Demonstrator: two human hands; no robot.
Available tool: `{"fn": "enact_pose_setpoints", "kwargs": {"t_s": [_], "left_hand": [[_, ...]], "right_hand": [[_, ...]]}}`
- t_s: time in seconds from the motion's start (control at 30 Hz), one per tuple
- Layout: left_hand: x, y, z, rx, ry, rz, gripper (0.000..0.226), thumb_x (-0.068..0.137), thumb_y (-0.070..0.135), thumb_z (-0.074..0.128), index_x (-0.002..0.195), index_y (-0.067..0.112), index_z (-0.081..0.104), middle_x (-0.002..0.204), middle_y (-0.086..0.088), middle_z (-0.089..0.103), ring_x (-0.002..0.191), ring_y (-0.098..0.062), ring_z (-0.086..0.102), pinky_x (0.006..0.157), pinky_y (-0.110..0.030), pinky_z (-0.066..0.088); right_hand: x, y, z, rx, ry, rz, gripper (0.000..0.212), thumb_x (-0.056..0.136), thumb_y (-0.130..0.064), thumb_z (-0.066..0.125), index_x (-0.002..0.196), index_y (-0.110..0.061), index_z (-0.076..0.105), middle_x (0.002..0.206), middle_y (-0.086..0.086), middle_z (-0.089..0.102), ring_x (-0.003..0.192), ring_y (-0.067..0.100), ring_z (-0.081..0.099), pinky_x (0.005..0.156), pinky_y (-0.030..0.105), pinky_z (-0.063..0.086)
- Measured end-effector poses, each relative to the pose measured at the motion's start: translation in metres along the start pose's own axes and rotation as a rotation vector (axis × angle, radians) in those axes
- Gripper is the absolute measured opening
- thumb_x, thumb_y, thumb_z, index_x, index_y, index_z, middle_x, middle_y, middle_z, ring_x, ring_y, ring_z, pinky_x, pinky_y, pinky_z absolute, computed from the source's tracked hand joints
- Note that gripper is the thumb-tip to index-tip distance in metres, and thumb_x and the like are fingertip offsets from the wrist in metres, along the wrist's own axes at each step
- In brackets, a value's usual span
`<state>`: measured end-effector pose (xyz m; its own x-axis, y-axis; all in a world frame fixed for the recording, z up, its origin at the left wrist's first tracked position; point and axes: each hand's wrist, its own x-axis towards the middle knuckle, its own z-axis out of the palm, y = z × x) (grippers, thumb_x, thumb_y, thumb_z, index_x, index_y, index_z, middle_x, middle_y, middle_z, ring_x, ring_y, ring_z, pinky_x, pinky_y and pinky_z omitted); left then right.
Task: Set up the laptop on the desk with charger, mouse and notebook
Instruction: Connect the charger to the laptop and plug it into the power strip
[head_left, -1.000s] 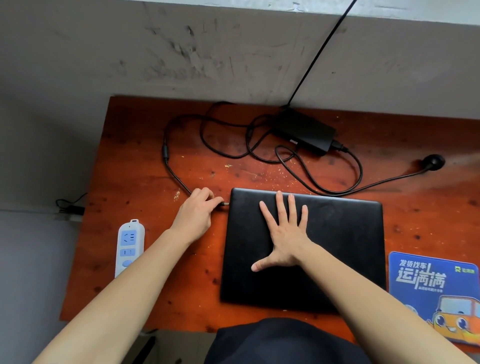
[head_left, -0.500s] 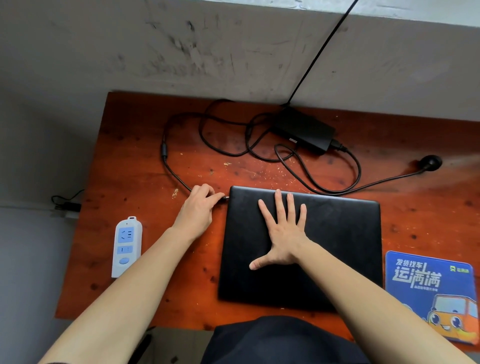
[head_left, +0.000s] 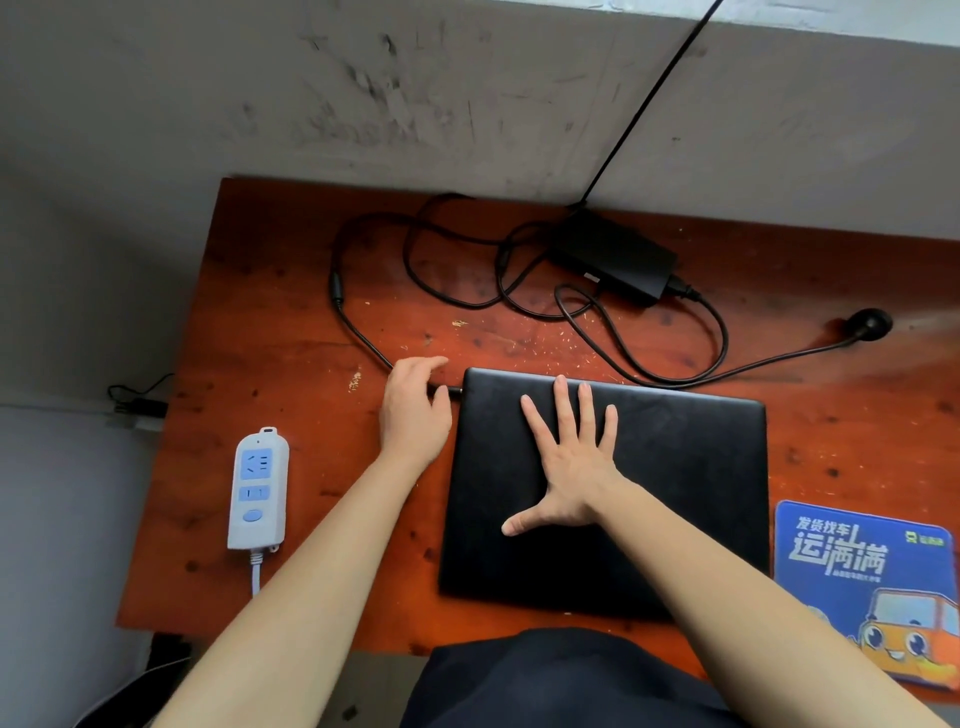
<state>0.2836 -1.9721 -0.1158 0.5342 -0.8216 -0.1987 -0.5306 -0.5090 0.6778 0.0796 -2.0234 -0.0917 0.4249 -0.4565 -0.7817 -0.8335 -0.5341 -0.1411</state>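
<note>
**Charger plug at the laptop's left edge, lid closed**

A closed black laptop (head_left: 608, 493) lies flat on the reddish wooden surface (head_left: 291, 332), near the person and a little right of centre. The right hand (head_left: 569, 467) rests palm-down on the lid, its fingers (head_left: 563, 410) spread wide and pointing toward the far edge, the thumb stretched out to the left.

The left hand (head_left: 413, 410) sits just beside the laptop's far-left corner. Its thumb and lower fingers are closed on the charger plug (head_left: 451, 391), whose tip touches the laptop's left edge; the index finger is lifted and extended to the right above it. Whether the plug is fully seated cannot be told.

From the plug, the black charger cable (head_left: 358, 325) runs away to the far left, loops across the far part of the surface and reaches the black power brick (head_left: 615, 257), which lies against the far edge by the grey wall (head_left: 415, 93). A second cable leaves the brick, curves toward the laptop's far edge and ends at a round black plug (head_left: 870, 325) far right.

A white power strip (head_left: 258, 488) with blue sockets lies at the near left, well apart from the laptop. A blue mouse pad (head_left: 865, 582) with a cartoon car lies at the near right, just beside the laptop.
</note>
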Motion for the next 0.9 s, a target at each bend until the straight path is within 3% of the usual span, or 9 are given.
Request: {"fn": "enact_pose_setpoints", "kwargs": {"t_s": [0.07,0.13,0.2,0.37,0.53,0.8,0.9], "left_hand": [[-0.005,0.004,0.003,-0.226,0.182,-0.37,0.019,0.093,0.024,0.06,0.112,0.021,0.061,0.109,0.004,0.062,0.098,-0.011,0.061,0.083,-0.026,0.048],[-0.001,0.006,0.001,-0.46,0.261,-0.753,0.021,0.094,0.036,0.059,0.101,0.016,0.061,0.091,0.0,0.069,0.082,-0.018,0.07,0.073,-0.03,0.055],[0.007,0.004,-0.003,-0.636,0.229,-0.908,0.03,0.095,0.04,0.059,0.085,0.012,0.063,0.076,-0.003,0.072,0.065,-0.017,0.074,0.064,-0.031,0.061],[0.023,0.009,-0.008,-0.758,0.167,-1.043,0.026,0.09,0.022,0.071,0.072,0.006,0.061,0.075,-0.009,0.072,0.061,-0.015,0.074,0.05,-0.023,0.058],[0.026,0.011,-0.004,-0.604,0.142,-1.026,0.018,0.089,0.024,0.072,0.083,0.008,0.07,0.076,-0.001,0.075,0.064,-0.008,0.072,0.049,-0.019,0.049],[0.025,0.009,-0.006,-0.548,0.106,-0.969,0.018,0.087,0.026,0.074,0.082,0.009,0.071,0.072,0.0,0.075,0.062,-0.007,0.072,0.051,-0.02,0.052],[0.02,0.005,-0.006,-0.557,0.067,-0.919,0.02,0.09,0.026,0.07,0.083,0.007,0.072,0.072,-0.003,0.076,0.061,-0.009,0.073,0.059,-0.023,0.059]], "right_hand": [[0.0,0.001,0.0,0.0,-0.002,-0.003,0.16,0.03,-0.105,0.051,0.132,-0.037,-0.053,0.136,0.01,-0.065,0.121,0.036,-0.063,0.095,0.063,-0.037],[-0.001,0.001,-0.001,-0.002,-0.003,-0.008,0.16,0.032,-0.104,0.052,0.131,-0.037,-0.054,0.135,0.01,-0.066,0.12,0.036,-0.064,0.095,0.063,-0.038],[-0.001,0.0,-0.001,-0.004,-0.003,-0.009,0.16,0.032,-0.104,0.052,0.13,-0.036,-0.055,0.134,0.01,-0.066,0.12,0.036,-0.064,0.095,0.063,-0.037],[-0.001,0.001,0.0,-0.004,-0.001,-0.008,0.16,0.033,-0.104,0.052,0.13,-0.036,-0.055,0.134,0.011,-0.066,0.12,0.037,-0.064,0.096,0.064,-0.036],[0.001,0.001,0.002,0.004,0.007,-0.011,0.159,0.033,-0.104,0.052,0.129,-0.037,-0.055,0.134,0.01,-0.066,0.119,0.036,-0.064,0.093,0.062,-0.038],[0.005,0.003,0.006,0.002,0.028,-0.006,0.16,0.032,-0.103,0.054,0.127,-0.038,-0.057,0.133,0.01,-0.067,0.118,0.036,-0.065,0.092,0.062,-0.039],[0.005,0.003,0.007,0.006,0.039,-0.012,0.161,0.031,-0.103,0.055,0.128,-0.038,-0.056,0.133,0.009,-0.067,0.118,0.035,-0.065,0.095,0.064,-0.038]]}}
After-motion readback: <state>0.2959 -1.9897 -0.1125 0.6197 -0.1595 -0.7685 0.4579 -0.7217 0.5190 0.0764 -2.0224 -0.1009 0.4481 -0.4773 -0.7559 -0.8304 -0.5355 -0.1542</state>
